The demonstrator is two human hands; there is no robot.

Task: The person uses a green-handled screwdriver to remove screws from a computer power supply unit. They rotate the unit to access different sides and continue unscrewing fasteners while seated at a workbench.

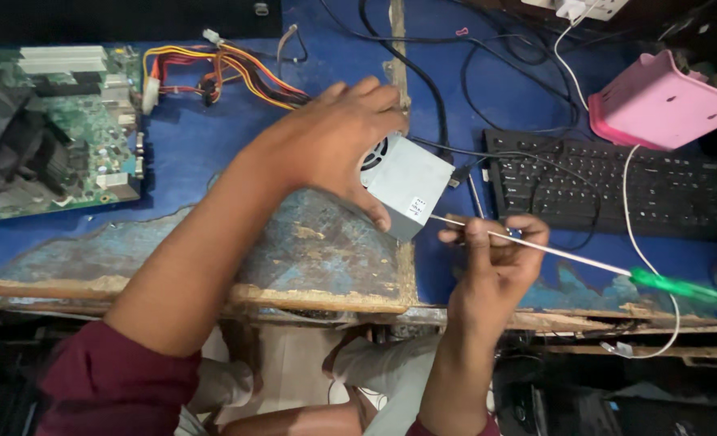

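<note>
The left hand (338,137) is clamped over a grey metal power supply box (407,187), fingers wrapped across its top and thumb pressed on its near face, holding it tilted on one edge in the middle of the worn blue table (205,145). The right hand (496,250) is closed around the thin shaft of a long screwdriver (568,256) rather than its green handle, which sticks out well to the right; the tip points at the near right corner of the box. With the grip that far up the shaft, the tip could skid off a screw and scratch the casing or jab the left thumb just beside it. The box rests on an edge, so a hard push might make it rock or slide. Its bundle of coloured wires (229,77) trails away to the far left, near a green circuit board (51,129), and could snag if the box twists. A black keyboard (617,190) and loose cables lie to the right, where the swinging handle might catch them.
</note>
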